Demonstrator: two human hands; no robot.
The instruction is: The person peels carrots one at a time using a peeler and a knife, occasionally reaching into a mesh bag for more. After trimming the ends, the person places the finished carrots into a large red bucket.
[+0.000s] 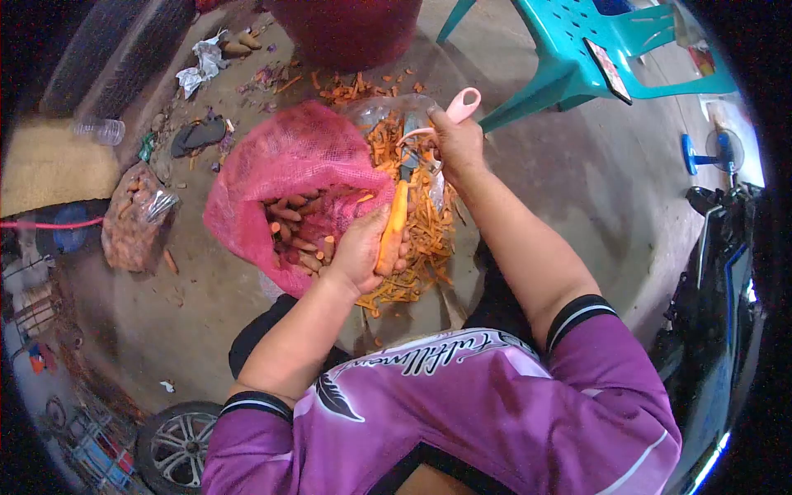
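My left hand [360, 250] is wrapped round the thick end of a peeled orange carrot [396, 221], which points away from me. My right hand [459, 148] grips a peeler [464, 106] with a pink looped handle, its blade end close to the carrot's far tip. Orange peelings [425, 262] lie heaped beneath both hands, partly on clear plastic. Just left of them, a pink mesh sack [285, 153] gapes open with several unpeeled carrots [286, 213] inside.
A dark red tub [346, 33] stands at the back, beside a green plastic chair [569, 49] with a phone [608, 70] on it. A clear bag of carrots [134, 216], a sandal [199, 136] and a car wheel [177, 450] are at left. A motorbike [714, 305] stands right.
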